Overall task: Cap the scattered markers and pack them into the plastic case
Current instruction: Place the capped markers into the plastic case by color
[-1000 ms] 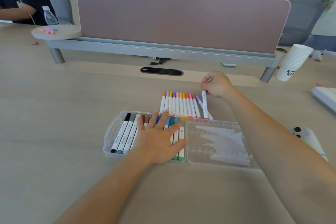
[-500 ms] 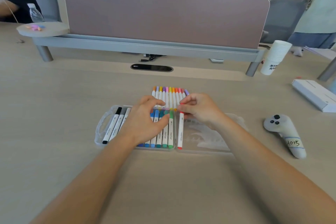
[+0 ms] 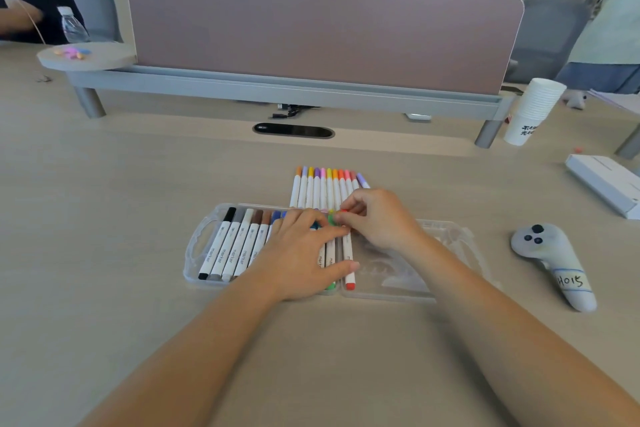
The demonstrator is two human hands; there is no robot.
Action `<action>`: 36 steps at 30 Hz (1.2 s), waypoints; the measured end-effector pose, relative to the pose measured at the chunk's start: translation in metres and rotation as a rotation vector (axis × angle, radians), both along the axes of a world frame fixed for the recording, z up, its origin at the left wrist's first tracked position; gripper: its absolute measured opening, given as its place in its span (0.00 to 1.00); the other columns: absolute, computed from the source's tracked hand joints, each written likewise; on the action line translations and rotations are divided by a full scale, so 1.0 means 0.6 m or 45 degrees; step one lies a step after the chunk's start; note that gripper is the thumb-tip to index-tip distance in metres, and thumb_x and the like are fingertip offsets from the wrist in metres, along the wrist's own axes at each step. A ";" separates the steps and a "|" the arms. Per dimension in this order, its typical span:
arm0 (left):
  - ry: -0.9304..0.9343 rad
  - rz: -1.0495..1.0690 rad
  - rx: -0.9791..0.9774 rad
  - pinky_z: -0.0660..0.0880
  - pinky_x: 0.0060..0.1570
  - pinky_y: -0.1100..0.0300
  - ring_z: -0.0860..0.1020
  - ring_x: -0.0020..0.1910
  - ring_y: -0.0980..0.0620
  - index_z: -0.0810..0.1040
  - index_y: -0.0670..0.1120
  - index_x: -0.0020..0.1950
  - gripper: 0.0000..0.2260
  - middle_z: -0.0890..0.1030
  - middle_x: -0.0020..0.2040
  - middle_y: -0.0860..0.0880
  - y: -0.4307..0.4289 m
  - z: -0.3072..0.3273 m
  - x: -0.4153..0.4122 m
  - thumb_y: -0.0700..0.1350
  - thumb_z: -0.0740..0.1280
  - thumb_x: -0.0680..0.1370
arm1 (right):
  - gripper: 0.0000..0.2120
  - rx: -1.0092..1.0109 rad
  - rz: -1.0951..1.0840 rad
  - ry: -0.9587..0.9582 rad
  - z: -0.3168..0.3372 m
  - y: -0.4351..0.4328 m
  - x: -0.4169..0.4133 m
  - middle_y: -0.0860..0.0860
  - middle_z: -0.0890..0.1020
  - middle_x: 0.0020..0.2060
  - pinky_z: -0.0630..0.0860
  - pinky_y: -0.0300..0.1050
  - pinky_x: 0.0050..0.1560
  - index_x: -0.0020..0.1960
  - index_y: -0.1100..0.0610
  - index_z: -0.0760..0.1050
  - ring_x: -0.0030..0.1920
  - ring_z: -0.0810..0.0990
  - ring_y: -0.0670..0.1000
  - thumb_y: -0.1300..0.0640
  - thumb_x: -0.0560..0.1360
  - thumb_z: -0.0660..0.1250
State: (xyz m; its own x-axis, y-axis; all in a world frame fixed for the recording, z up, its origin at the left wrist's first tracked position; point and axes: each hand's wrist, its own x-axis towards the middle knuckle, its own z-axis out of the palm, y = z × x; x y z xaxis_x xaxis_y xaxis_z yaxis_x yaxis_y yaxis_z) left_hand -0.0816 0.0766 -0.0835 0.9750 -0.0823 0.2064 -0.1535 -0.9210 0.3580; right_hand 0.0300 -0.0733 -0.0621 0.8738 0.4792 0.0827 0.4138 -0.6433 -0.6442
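One more packed: my right hand pinches the red marker, off the loose row a second ago, now laid in the case; my left hand presses flat on the packed markers.

left hand flat on packed markers in plastic case, right hand pinching red marker top, loose markers behind

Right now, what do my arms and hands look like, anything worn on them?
The left forearm and right forearm are bare, with no sleeves in frame. The left hand and right hand show no gloves, rings, watch or bands.
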 end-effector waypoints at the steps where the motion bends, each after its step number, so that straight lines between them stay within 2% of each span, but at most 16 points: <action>1: 0.028 0.002 0.046 0.58 0.70 0.53 0.57 0.69 0.56 0.68 0.64 0.71 0.33 0.65 0.66 0.58 -0.001 0.002 0.000 0.75 0.54 0.69 | 0.08 -0.050 0.018 -0.048 -0.001 -0.001 0.000 0.44 0.82 0.41 0.77 0.39 0.44 0.48 0.51 0.81 0.42 0.80 0.43 0.47 0.74 0.72; 6: 0.112 0.030 0.134 0.53 0.73 0.50 0.55 0.73 0.54 0.67 0.65 0.71 0.29 0.61 0.72 0.57 -0.003 0.007 0.001 0.73 0.57 0.72 | 0.06 -0.057 -0.035 -0.174 0.014 -0.020 0.019 0.43 0.81 0.37 0.68 0.32 0.36 0.46 0.51 0.81 0.36 0.78 0.40 0.50 0.78 0.68; 9: 0.168 0.043 0.149 0.52 0.73 0.49 0.53 0.73 0.53 0.67 0.67 0.71 0.29 0.59 0.74 0.57 -0.003 0.009 0.003 0.73 0.57 0.72 | 0.09 -0.012 -0.159 -0.204 0.023 -0.039 0.048 0.46 0.80 0.34 0.69 0.35 0.34 0.41 0.55 0.80 0.35 0.77 0.46 0.52 0.77 0.68; 12: 0.197 0.044 0.153 0.50 0.74 0.47 0.52 0.74 0.52 0.65 0.68 0.71 0.29 0.57 0.75 0.57 -0.002 0.010 0.003 0.74 0.57 0.72 | 0.10 -0.011 -0.250 -0.198 0.029 -0.049 0.081 0.50 0.83 0.39 0.74 0.42 0.42 0.44 0.58 0.82 0.41 0.80 0.52 0.55 0.78 0.66; 17: 0.151 0.009 0.208 0.51 0.75 0.45 0.51 0.75 0.51 0.61 0.69 0.73 0.29 0.56 0.76 0.56 0.002 0.000 0.004 0.74 0.53 0.73 | 0.12 -0.116 -0.159 -0.184 0.028 -0.011 0.144 0.52 0.84 0.51 0.75 0.43 0.51 0.52 0.57 0.82 0.51 0.80 0.54 0.56 0.80 0.60; 19: 0.131 0.005 0.210 0.51 0.75 0.45 0.50 0.75 0.51 0.59 0.68 0.74 0.30 0.56 0.76 0.56 0.002 -0.003 0.006 0.74 0.52 0.73 | 0.14 -0.250 -0.090 -0.146 0.019 0.013 0.171 0.54 0.81 0.57 0.74 0.47 0.58 0.56 0.52 0.81 0.57 0.77 0.56 0.51 0.81 0.58; 21: 0.117 0.004 0.196 0.51 0.75 0.46 0.50 0.76 0.51 0.59 0.67 0.75 0.30 0.56 0.76 0.56 0.002 -0.005 0.006 0.74 0.52 0.73 | 0.16 -0.438 -0.064 -0.127 0.012 0.036 0.191 0.55 0.76 0.64 0.69 0.56 0.65 0.60 0.46 0.78 0.63 0.70 0.60 0.47 0.82 0.54; 23: 0.111 0.005 0.187 0.51 0.75 0.46 0.50 0.76 0.51 0.59 0.67 0.75 0.31 0.56 0.77 0.56 0.003 -0.007 0.006 0.74 0.52 0.73 | 0.18 -0.598 -0.049 -0.086 0.007 0.052 0.207 0.54 0.72 0.68 0.64 0.61 0.69 0.65 0.42 0.75 0.67 0.65 0.62 0.43 0.82 0.51; 25: 0.100 0.011 0.184 0.51 0.75 0.45 0.49 0.76 0.52 0.59 0.67 0.74 0.31 0.56 0.77 0.56 0.005 -0.011 0.006 0.74 0.51 0.73 | 0.18 -0.681 -0.027 -0.042 0.004 0.061 0.220 0.53 0.73 0.68 0.63 0.62 0.69 0.59 0.40 0.77 0.68 0.65 0.63 0.42 0.80 0.51; 27: 0.083 0.011 0.187 0.52 0.75 0.46 0.50 0.76 0.52 0.60 0.67 0.74 0.31 0.56 0.76 0.57 0.005 -0.013 0.007 0.74 0.50 0.72 | 0.18 -0.635 -0.023 -0.021 0.002 0.062 0.228 0.51 0.79 0.60 0.64 0.61 0.68 0.45 0.42 0.78 0.63 0.70 0.61 0.42 0.79 0.50; 28: 0.078 0.008 0.186 0.52 0.75 0.46 0.50 0.76 0.52 0.60 0.67 0.74 0.31 0.57 0.76 0.57 0.004 -0.013 0.007 0.74 0.50 0.72 | 0.18 -0.589 -0.024 -0.019 0.003 0.062 0.228 0.50 0.80 0.55 0.65 0.61 0.67 0.43 0.43 0.78 0.61 0.71 0.60 0.43 0.79 0.51; 31: 0.074 0.010 0.175 0.51 0.75 0.47 0.51 0.76 0.52 0.60 0.67 0.74 0.32 0.57 0.76 0.57 0.005 -0.012 0.007 0.74 0.49 0.72 | 0.16 -0.400 -0.058 -0.038 0.012 0.064 0.217 0.46 0.81 0.45 0.68 0.57 0.62 0.43 0.45 0.79 0.56 0.73 0.57 0.41 0.78 0.55; 33: 0.067 0.006 0.181 0.51 0.76 0.47 0.51 0.76 0.52 0.60 0.67 0.74 0.32 0.57 0.76 0.57 0.007 -0.013 0.008 0.74 0.49 0.72 | 0.11 -0.188 -0.076 -0.053 0.021 0.064 0.203 0.46 0.82 0.41 0.74 0.50 0.52 0.44 0.46 0.78 0.49 0.78 0.52 0.41 0.77 0.62; 35: 0.061 0.003 0.182 0.50 0.76 0.48 0.51 0.76 0.52 0.60 0.67 0.74 0.33 0.57 0.76 0.56 0.006 -0.013 0.008 0.75 0.47 0.71 | 0.07 0.053 -0.105 -0.008 0.029 0.060 0.191 0.49 0.82 0.39 0.75 0.43 0.40 0.46 0.51 0.78 0.39 0.81 0.48 0.48 0.75 0.70; 36: 0.063 0.002 0.172 0.50 0.75 0.48 0.51 0.76 0.51 0.60 0.67 0.74 0.33 0.58 0.76 0.56 0.006 -0.013 0.007 0.75 0.47 0.71 | 0.07 0.186 -0.134 0.041 0.036 0.057 0.184 0.51 0.83 0.39 0.77 0.43 0.38 0.46 0.53 0.78 0.36 0.82 0.49 0.51 0.75 0.72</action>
State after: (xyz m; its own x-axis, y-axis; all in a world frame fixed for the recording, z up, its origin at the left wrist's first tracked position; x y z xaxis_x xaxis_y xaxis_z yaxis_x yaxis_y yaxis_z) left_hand -0.0771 0.0801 -0.0914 0.9838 -0.1048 0.1456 -0.1376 -0.9616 0.2375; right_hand 0.1403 -0.0392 -0.0407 0.9217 0.3702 0.1157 0.3268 -0.5805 -0.7458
